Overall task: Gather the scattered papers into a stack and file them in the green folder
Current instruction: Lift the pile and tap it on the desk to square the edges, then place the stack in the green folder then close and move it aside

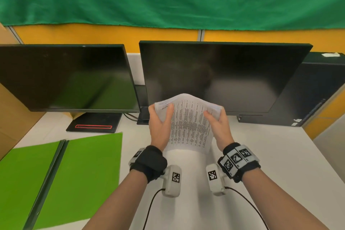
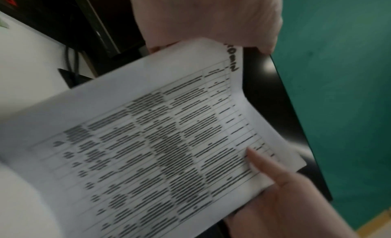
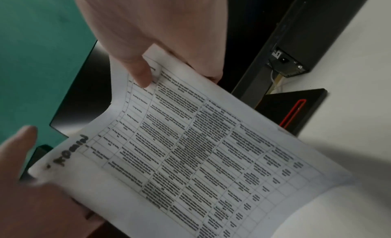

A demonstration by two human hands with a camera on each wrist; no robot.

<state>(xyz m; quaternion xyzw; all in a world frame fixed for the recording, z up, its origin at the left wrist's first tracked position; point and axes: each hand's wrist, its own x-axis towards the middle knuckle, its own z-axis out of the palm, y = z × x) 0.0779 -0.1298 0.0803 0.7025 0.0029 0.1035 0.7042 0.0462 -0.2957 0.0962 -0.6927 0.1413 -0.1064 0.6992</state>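
holding one stack of papers (image 1: 188, 123) upright over the desk (image 1: 270, 155), both hands up in front of the right monitor (image 1: 220, 74). left hand (image 1: 160, 127) pinches the stack's left edge, thumb on the printed face, fingers behind. right hand (image 1: 220, 123) pinches the right edge the same way, thumb on front. sheet count in the stack cannot be told; at least a few layered edges show at the top right corner. top edge bows toward the monitor, bottom edge sits near the desk; contact unclear. top sheet is a printed table with handwriting near one corner. one green folder (image 1: 56, 179) lies open flat at the desk's left, two flaps, well apart from the stack. two dark monitors: left monitor (image 1: 63, 76) just behind the folder. one black computer case (image 1: 306, 95) at far right. bare desk between folder and hands and to the right of the hands.
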